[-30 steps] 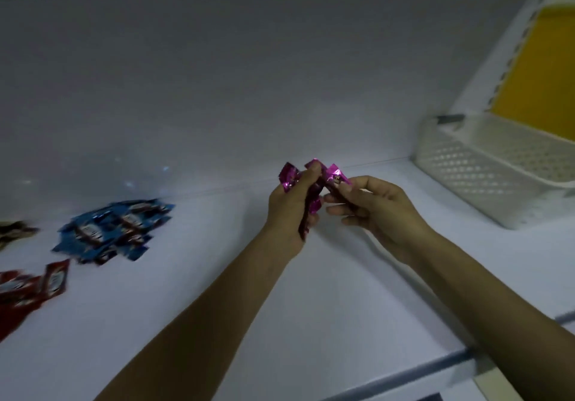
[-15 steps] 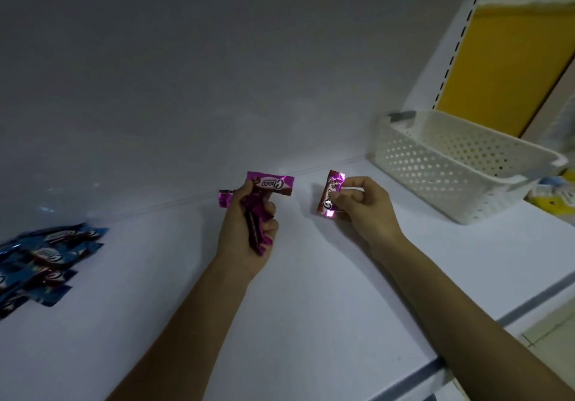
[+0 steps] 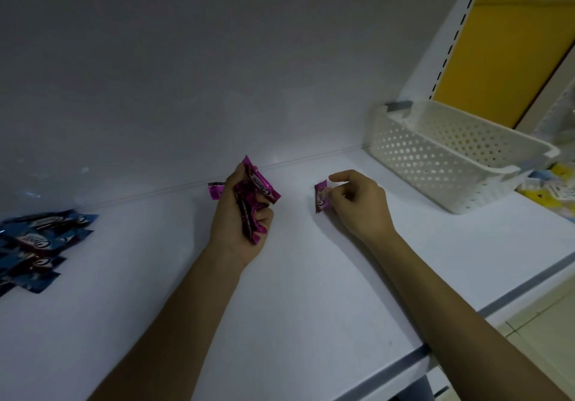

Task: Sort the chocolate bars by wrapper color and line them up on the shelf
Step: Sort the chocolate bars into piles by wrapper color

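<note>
Meanwhile, the hands had parted since a second earlier, when they met over one bunch. The right hand (image 3: 357, 204) now pinched a single pink bar (image 3: 321, 196) between thumb and fingertips at centre frame. The bar stood on end, its lower tip at or just above the white shelf (image 3: 311, 291); I could not tell which. Just left of it, the left hand (image 3: 241, 223) stayed curled round the pink bunch (image 3: 259, 184), whose top bar had tilted from level to slanted.

The wrappers were glossy, crinkled foil with crimped ends, and the shelf was smooth and matte. At the right stood one white plastic basket (image 3: 435, 158), its walls perforated with round holes.

I counted at least three bars in the bunch. A heap of blue bars (image 3: 37, 245) overlapped at the left edge, too tangled to count.
</note>
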